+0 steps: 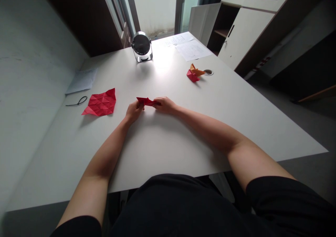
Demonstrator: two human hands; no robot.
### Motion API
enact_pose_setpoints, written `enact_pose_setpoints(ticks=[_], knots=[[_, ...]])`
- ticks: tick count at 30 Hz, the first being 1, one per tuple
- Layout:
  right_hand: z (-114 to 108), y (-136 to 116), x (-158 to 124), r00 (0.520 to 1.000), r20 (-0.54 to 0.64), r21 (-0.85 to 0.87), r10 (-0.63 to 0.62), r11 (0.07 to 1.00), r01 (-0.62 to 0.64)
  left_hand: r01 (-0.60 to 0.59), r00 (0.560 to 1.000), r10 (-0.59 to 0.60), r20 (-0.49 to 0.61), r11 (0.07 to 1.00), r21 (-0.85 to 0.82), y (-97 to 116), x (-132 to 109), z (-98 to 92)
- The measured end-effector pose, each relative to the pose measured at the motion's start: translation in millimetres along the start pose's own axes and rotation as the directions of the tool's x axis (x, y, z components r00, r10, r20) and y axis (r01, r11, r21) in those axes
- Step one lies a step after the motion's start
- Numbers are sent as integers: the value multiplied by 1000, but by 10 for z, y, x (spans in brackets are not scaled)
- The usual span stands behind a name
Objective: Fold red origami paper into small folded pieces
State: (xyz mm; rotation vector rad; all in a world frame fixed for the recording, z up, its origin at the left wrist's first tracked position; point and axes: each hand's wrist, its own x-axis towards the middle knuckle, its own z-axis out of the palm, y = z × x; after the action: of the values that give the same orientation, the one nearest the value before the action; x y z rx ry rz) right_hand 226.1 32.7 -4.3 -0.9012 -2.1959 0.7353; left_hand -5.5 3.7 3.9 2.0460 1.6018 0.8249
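A small folded red paper piece point(146, 101) is held just above the white table point(183, 132), between both hands. My left hand point(134, 111) pinches its left end with fingers closed. My right hand point(165, 105) pinches its right end, fingers curled together. A creased red paper sheet point(100, 103) lies flat on the table to the left of my hands, apart from them.
Red and orange folded paper figures point(194, 73) sit at the back right beside a round table hole point(208, 72). A small desk fan point(141, 46) stands at the back. White papers point(193, 50) and a sheet point(82, 80) lie near the edges; a black loop point(78, 101) lies at left.
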Motion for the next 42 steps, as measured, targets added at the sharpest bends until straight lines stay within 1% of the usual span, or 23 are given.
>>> enact_pose_setpoints(ticks=[13,18,32,42], knots=[[12,22,6,1000,7,0,10,1000,-10,7,1000,-7,1,1000,-16,-5,0,5],[31,46,11,1000,-10,2,4,1000,-4,-7,1000,7,0,1000,-21,-12,1,10],[41,67,13,1000,-18,11,2,1000,-2,5,1000,-5,1,1000,-24,2,1,0],[16,30,7,1000,-9,8,-1,1000,1,-1,1000,1,1,999,-32,-13,-2,3]])
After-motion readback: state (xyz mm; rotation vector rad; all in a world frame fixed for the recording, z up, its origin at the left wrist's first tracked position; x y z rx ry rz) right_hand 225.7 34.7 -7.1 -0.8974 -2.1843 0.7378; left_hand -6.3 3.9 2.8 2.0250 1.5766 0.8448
